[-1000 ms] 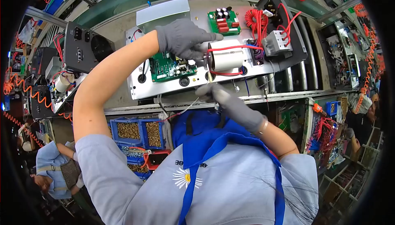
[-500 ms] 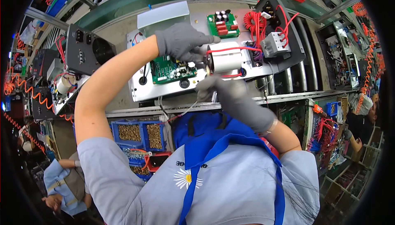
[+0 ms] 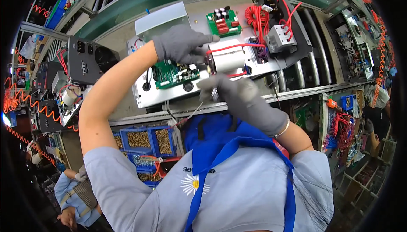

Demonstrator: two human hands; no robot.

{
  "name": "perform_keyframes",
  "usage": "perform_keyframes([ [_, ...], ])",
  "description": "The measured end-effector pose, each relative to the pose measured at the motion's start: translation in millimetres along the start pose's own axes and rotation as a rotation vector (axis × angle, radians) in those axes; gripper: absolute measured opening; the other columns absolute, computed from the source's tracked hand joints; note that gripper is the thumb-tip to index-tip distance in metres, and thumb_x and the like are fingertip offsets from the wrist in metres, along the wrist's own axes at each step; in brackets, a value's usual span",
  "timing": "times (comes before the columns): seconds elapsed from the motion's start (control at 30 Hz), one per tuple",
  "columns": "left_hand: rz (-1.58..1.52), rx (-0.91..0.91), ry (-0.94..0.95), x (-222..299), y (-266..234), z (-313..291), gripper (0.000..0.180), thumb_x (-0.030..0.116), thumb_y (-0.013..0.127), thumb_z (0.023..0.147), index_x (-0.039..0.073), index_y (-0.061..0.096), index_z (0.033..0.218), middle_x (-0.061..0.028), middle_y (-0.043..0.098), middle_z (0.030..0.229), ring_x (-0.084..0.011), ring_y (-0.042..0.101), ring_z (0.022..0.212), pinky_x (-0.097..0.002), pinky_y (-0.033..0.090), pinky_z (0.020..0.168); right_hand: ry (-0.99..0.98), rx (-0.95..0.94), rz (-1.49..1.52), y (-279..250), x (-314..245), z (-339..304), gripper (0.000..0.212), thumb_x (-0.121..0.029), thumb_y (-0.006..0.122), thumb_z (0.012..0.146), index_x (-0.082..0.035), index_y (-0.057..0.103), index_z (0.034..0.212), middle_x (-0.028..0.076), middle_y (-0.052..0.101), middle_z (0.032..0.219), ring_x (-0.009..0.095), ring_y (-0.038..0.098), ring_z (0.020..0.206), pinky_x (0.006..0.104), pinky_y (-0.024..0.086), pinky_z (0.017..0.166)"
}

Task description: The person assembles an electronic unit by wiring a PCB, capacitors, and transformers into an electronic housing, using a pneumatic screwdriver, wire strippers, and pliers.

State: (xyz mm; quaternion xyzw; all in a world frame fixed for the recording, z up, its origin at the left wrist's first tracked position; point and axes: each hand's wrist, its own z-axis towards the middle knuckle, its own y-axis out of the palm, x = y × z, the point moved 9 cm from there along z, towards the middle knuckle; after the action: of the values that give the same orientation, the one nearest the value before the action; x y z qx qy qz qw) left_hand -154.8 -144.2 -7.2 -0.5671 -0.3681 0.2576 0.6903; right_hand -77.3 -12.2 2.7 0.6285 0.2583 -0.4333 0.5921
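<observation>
A white cylindrical capacitor (image 3: 229,59) lies on its side on a silver metal chassis plate (image 3: 163,98), with a red wire (image 3: 241,46) along its top. My left hand (image 3: 182,45), in a grey glove, is at the capacitor's left end. Its index finger is stretched out toward the capacitor's top, and the other fingers curl beside the terminal end; what they pinch is hidden. Just below that end, my gloved right hand (image 3: 237,96) is closed, a bit of shiny metal showing at its fingers. Under my left wrist sits a green circuit board (image 3: 174,76), partly covered.
Another green board (image 3: 223,23), a red wire coil (image 3: 257,16), a grey breaker block (image 3: 280,39) and a black panel (image 3: 302,43) are on the right. A black fan unit (image 3: 91,60) stands left. Blue bins (image 3: 138,141) of brass-coloured parts sit below the bench edge.
The view has shifted slightly, so the chassis appears a little further left. My right fist has turned slightly beside the capacitor's end; my left hand keeps its place there.
</observation>
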Motion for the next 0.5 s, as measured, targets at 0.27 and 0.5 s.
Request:
perform_keyframes([
  [0.27,-0.046,0.039,-0.015,-0.4,-1.7,-1.9,0.066,0.039,0.072,0.076,0.018,0.050,0.134,-0.0078,0.068,0.077,-0.0314,0.066,0.069,-0.0416,0.050,0.061,0.169,0.068,-0.158,-9.9,29.0,-3.9,0.060,-0.047,0.029,0.102,0.001,0.052,0.131,0.008,0.057,0.118,0.016,0.051,0.111,0.0313,0.035,0.102],
  [0.5,0.015,0.031,-0.030,-6.1,-8.7,5.7,0.064,0.040,0.071,0.076,0.018,0.051,0.133,-0.0070,0.068,0.074,-0.0317,0.065,0.069,-0.0425,0.051,0.061,0.004,0.083,-0.065,-5.9,-8.3,0.8,0.061,-0.048,0.028,0.102,0.001,0.050,0.131,0.005,0.053,0.104,0.014,0.049,0.113,0.0309,0.036,0.103],
])
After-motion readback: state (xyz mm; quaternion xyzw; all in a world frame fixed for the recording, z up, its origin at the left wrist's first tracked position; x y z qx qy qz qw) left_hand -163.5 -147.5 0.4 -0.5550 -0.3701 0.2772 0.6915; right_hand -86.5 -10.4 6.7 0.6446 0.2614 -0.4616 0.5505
